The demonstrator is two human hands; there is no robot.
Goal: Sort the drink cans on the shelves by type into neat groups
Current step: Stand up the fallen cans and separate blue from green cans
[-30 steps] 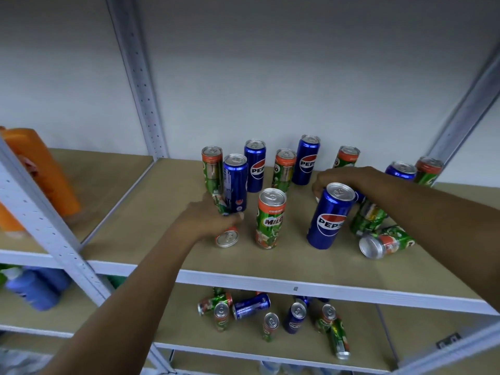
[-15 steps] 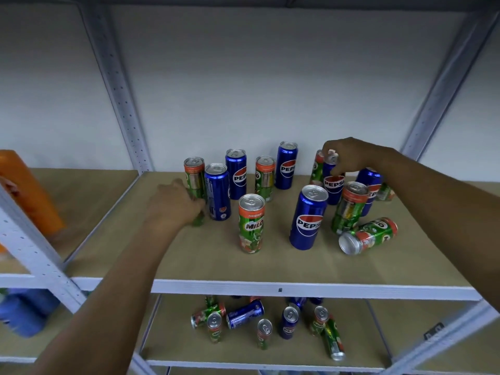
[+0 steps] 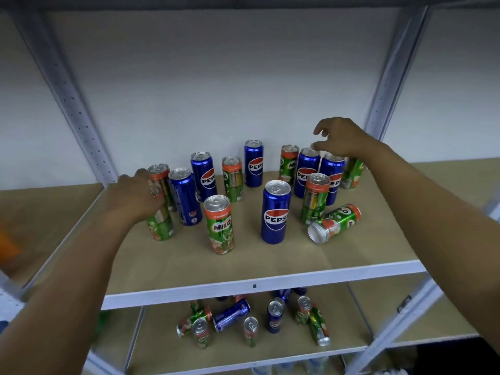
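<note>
Blue Pepsi cans and green Milo cans stand mixed on the upper shelf (image 3: 243, 269). My left hand (image 3: 135, 196) is wrapped around the top of an upright Milo can (image 3: 161, 226) at the left of the group. My right hand (image 3: 341, 138) hovers with fingers spread just above a standing Pepsi can (image 3: 307, 174) at the back right, holding nothing. A Milo can (image 3: 219, 226) and a Pepsi can (image 3: 274, 212) stand in front. One Milo can (image 3: 335, 223) lies on its side at the right.
The lower shelf (image 3: 162, 355) holds several more Pepsi and Milo cans, some upright and some lying down. Grey metal uprights (image 3: 67, 96) frame the bay on both sides. An orange object (image 3: 6, 244) sits on the left neighbouring shelf.
My left hand has stood its Milo can upright at the left. My right hand has let go of the Pepsi can at the back right and lifted, fingers spread.
</note>
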